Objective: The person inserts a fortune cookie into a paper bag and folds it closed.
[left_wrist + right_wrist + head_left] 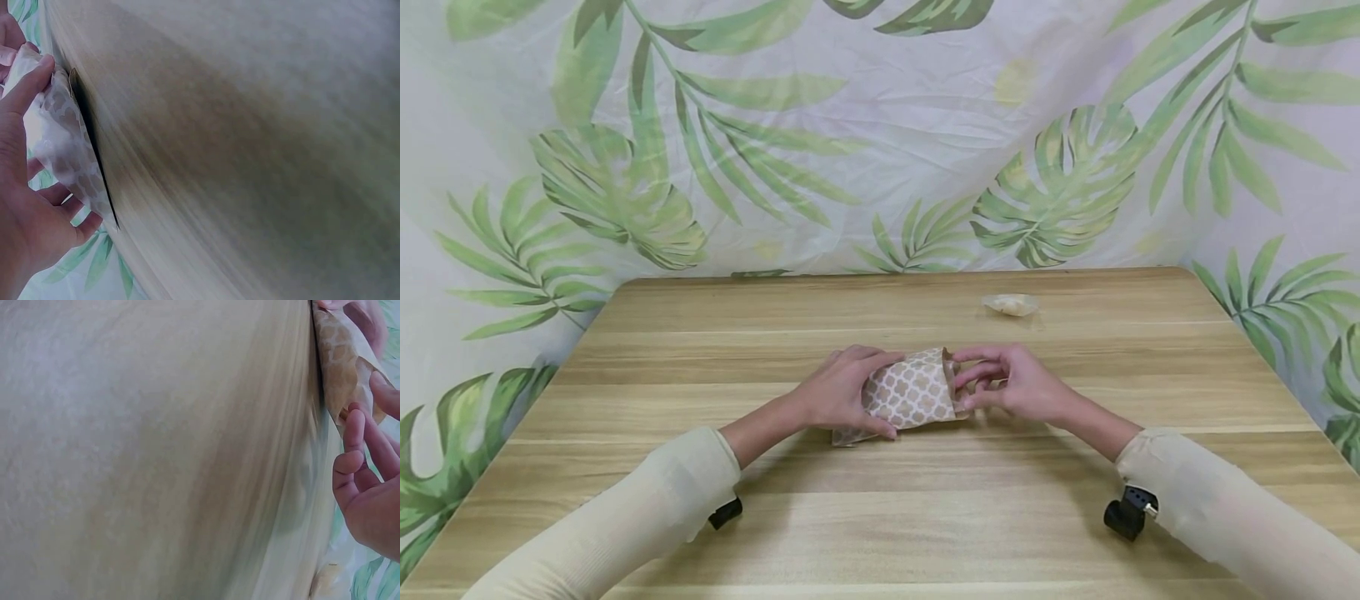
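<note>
A flat brown paper bag (pixel 913 390) with a white lattice print lies over the table, its mouth facing right and parted. Across its left part my left hand (pixel 842 390) grips it, thumb along the near edge and fingers over the far side. The left wrist view shows that hand around the bag (pixel 62 140). My right hand (pixel 1015 385) is at the mouth, fingertips touching the far rim and thumb near the lower corner, with a gap between them. In the right wrist view, fingers (pixel 355 428) meet the bag's mouth. The bag's inside is mostly hidden.
Behind the bag, toward the back right of the wooden table (pixel 925 517), lies a small clear packet (pixel 1011 305) with something pale inside. A leaf-printed cloth (pixel 910 150) hangs behind the table's far edge. Black wrist cameras (pixel 1126 512) sit under the sleeves.
</note>
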